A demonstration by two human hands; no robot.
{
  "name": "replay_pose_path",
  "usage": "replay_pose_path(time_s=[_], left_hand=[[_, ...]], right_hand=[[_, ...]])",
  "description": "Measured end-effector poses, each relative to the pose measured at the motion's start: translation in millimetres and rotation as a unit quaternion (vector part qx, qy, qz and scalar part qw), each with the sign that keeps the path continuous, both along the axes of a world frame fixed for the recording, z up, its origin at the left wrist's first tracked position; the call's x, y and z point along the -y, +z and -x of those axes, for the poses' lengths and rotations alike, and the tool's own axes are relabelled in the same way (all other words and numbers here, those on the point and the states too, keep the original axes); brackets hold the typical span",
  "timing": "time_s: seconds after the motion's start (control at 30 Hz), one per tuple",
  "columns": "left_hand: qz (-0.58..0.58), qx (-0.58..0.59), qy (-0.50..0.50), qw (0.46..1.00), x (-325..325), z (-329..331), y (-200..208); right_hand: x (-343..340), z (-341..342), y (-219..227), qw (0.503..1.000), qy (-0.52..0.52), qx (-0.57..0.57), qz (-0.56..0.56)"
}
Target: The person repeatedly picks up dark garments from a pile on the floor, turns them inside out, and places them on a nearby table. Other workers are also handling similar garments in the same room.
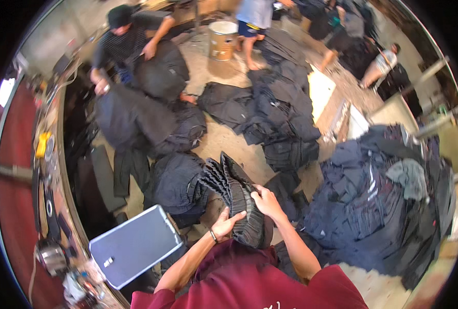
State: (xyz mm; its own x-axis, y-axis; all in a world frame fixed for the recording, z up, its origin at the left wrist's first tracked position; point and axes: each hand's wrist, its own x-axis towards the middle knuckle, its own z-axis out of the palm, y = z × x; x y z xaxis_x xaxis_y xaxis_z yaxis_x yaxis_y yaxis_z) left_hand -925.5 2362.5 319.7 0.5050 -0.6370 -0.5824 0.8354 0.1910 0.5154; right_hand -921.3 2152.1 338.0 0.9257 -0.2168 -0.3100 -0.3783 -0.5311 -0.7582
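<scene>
In front of my body I hold a thick bundle of folded dark cloth, its many layers stacked edge to edge and fanning apart at the far end. My left hand grips its left side near the bottom, with the thumb laid across the layers. On the other side my right hand is closed over the right edge, a little higher up. The fingers beneath the bundle are hidden. Just beyond it, to the left, lies a heap of dark garments.
A large pile of dark garments fills the right. More dark stacks lie ahead on the floor. A co-worker handles dark cloth at the far left. Near my left arm is a grey board with a pale rim, beside a cluttered bench. A drum stands far off.
</scene>
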Motion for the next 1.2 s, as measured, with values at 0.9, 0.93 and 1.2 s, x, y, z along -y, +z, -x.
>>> replay_pose_path(time_s=[0.9,0.93,1.2], left_hand=[[-0.025,0.177,0.024,0.984,-81.8,-57.3,73.2],[-0.046,0.205,0.003,0.978,-83.5,-57.5,79.1],[-0.166,0.459,-0.086,0.869,-91.3,-33.3,119.9]], right_hand=[[-43.6,11.3,65.0,0.956,-0.245,0.109,-0.118],[-51.5,12.3,70.7,0.96,-0.225,0.112,-0.121],[-78.6,31.9,82.7,0.891,-0.299,0.16,-0.302]])
